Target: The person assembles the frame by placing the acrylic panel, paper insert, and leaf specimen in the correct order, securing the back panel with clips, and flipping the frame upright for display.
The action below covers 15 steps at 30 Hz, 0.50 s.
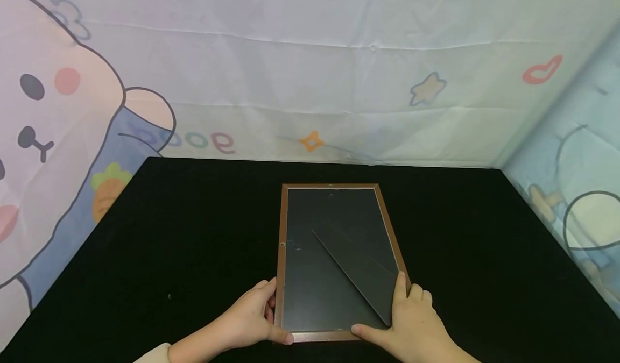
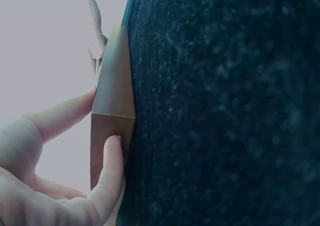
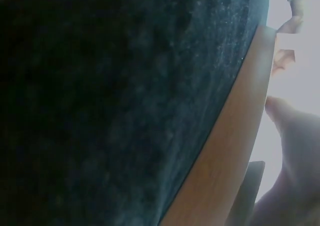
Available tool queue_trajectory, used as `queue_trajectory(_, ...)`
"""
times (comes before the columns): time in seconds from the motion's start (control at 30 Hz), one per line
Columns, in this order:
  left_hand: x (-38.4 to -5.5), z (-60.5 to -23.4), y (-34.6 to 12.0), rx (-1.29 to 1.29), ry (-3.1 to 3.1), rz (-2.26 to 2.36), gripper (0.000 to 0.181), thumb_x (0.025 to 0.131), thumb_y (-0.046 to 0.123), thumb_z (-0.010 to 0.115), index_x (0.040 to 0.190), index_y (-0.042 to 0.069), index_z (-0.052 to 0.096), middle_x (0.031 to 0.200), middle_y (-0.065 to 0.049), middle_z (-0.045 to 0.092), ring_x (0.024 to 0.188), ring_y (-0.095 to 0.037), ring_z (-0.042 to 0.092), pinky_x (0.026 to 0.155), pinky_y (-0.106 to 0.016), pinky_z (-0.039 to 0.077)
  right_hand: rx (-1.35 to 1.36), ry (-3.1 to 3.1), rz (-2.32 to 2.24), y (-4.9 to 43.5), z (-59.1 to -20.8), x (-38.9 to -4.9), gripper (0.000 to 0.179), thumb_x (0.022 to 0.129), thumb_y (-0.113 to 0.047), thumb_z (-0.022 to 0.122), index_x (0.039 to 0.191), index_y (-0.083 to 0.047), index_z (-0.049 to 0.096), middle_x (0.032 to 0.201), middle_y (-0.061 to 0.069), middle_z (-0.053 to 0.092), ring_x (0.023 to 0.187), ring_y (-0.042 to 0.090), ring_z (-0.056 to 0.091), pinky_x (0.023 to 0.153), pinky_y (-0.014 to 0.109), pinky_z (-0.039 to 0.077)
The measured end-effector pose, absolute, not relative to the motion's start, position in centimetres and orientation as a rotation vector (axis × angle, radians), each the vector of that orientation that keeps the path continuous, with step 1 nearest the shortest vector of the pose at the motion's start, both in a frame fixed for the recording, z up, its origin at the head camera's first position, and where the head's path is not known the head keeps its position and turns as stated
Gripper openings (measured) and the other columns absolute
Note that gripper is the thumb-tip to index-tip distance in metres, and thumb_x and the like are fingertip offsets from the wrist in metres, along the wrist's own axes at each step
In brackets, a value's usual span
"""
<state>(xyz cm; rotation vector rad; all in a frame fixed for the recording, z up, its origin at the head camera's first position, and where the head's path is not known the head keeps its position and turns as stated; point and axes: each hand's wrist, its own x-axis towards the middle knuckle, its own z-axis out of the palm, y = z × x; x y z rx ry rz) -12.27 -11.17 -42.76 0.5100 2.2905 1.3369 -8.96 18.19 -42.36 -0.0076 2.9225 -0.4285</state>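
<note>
A picture frame (image 1: 334, 266) with a brown wooden rim lies face down on the black table, its dark backing board upward. A hinged easel leg (image 1: 358, 274) runs slantwise over that backing. My left hand (image 1: 252, 314) grips the lower left corner, thumb on the bottom rim and fingers against the left side. In the left wrist view, fingertips (image 2: 114, 151) press on the frame's brown side (image 2: 112, 80). My right hand (image 1: 418, 322) holds the lower right corner, thumb at the bottom rim, index finger along the right rim. The right wrist view shows the frame's long side (image 3: 225, 146).
The black tabletop (image 1: 203, 234) extends around the frame on both sides. A small light speck (image 1: 169, 296) lies at the left. Behind the table hangs a pale printed cloth (image 1: 310, 83) with a cartoon animal; a bluish cloth (image 1: 581, 180) hangs on the right.
</note>
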Motion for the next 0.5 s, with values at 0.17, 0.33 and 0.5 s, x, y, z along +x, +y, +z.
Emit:
queue_trajectory(0.17,-12.3,-42.76,-11.17,0.505,2.288,1.337,0.102,0.064,0.012,0.089,0.144,-0.01,0.031,0.088,-0.008,0.045,0.07,-0.018,0.048,0.053,-0.025,0.041,-0.028,2.952,-0.348,17.85,-42.73,-9.07,0.14,0.06,-0.089,0.056,0.138,0.023,0.027,0.118,0.039,0.043,0.102,0.046,0.045,0.07,0.047,0.053)
queue_trajectory(0.33,-12.22,-42.63,-11.21,0.507,2.286,1.329,0.1,0.064,0.012,0.089,0.144,-0.007,0.033,0.087,-0.008,0.045,0.07,-0.018,0.048,0.053,-0.025,0.041,-0.041,2.976,-0.296,17.64,-43.21,-9.16,0.135,0.063,-0.088,0.055,0.135,0.024,0.032,0.11,0.039,0.044,0.095,0.046,0.045,0.072,0.05,0.051)
queue_trajectory(0.5,-12.18,-42.64,-11.2,0.529,2.296,1.317,0.096,0.064,0.013,0.089,0.142,-0.007,0.037,0.085,-0.007,0.046,0.068,-0.017,0.048,0.053,-0.025,0.04,0.0,2.955,-0.3,17.38,-43.3,-9.2,0.136,0.062,-0.088,0.056,0.136,0.023,0.032,0.102,0.035,0.043,0.088,0.042,0.042,0.065,0.046,0.047)
